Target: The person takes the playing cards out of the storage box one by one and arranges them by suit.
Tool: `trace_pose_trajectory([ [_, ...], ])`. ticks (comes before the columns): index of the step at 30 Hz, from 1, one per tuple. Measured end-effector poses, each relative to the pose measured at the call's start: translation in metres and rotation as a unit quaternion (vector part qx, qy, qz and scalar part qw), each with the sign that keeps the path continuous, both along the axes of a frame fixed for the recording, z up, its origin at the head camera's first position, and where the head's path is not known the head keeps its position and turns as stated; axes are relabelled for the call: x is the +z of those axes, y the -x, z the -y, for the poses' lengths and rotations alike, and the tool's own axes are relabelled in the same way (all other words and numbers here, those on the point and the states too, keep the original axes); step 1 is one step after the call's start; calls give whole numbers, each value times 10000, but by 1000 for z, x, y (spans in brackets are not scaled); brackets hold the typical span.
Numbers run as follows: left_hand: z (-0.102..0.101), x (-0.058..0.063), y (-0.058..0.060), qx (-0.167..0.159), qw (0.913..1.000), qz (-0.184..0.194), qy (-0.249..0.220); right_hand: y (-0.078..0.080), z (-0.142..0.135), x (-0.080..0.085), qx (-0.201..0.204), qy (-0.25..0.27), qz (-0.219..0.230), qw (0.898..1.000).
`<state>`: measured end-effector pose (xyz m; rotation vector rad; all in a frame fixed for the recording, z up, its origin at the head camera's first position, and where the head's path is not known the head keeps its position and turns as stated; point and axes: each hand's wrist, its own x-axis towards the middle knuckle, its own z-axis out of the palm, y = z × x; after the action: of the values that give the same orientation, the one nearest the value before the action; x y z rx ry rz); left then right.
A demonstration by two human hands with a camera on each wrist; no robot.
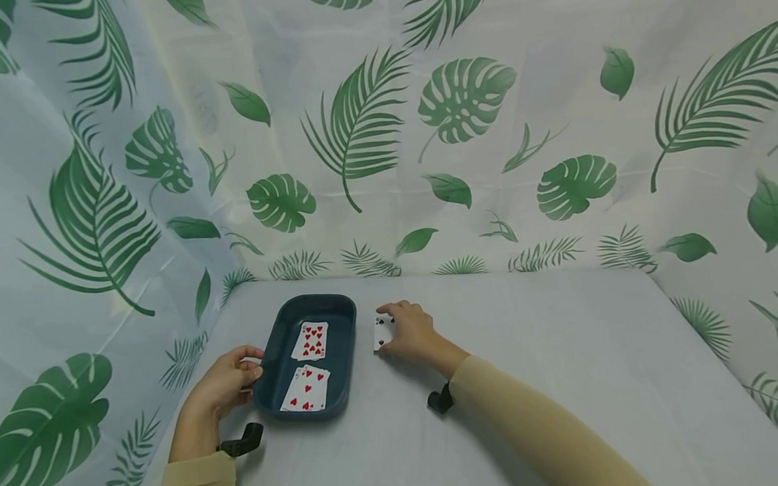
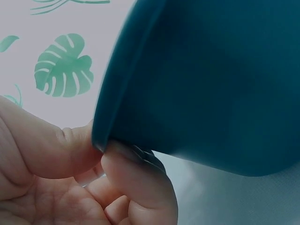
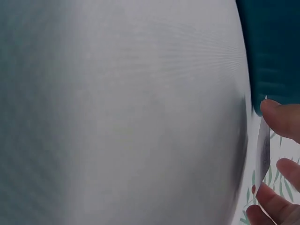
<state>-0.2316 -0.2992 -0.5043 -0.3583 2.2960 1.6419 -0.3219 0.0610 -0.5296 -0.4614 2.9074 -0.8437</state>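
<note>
A dark blue tray [image 1: 353, 348] with rounded corners stands on the left part of the table. Inside it lie two groups of playing cards: red heart cards [image 1: 313, 340] toward the back and more heart cards [image 1: 306, 389] toward the front. My left hand [image 1: 229, 376] pinches the tray's left rim between thumb and fingers; the left wrist view shows the tray wall [image 2: 201, 84] close up. Just right of the tray, my right hand [image 1: 410, 330] holds a playing card with black pips [image 1: 382, 331] by its edges, thumb at one end and fingers at the other. The right wrist view shows this card [image 3: 263, 152] nearly edge-on.
A white cloth [image 1: 535, 382] covers the table. Leaf-printed sheets [image 1: 467, 99] hang behind it and along both sides. A black wrist camera [image 1: 242, 440] sits on the left wrist, another black camera [image 1: 440, 399] on the right.
</note>
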Motion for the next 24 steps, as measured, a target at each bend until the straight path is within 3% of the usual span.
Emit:
trace_pose_trajectory([
  [24, -2, 4, -2, 15, 10000, 5, 5, -1, 1, -3, -149, -232, 70, 9996],
])
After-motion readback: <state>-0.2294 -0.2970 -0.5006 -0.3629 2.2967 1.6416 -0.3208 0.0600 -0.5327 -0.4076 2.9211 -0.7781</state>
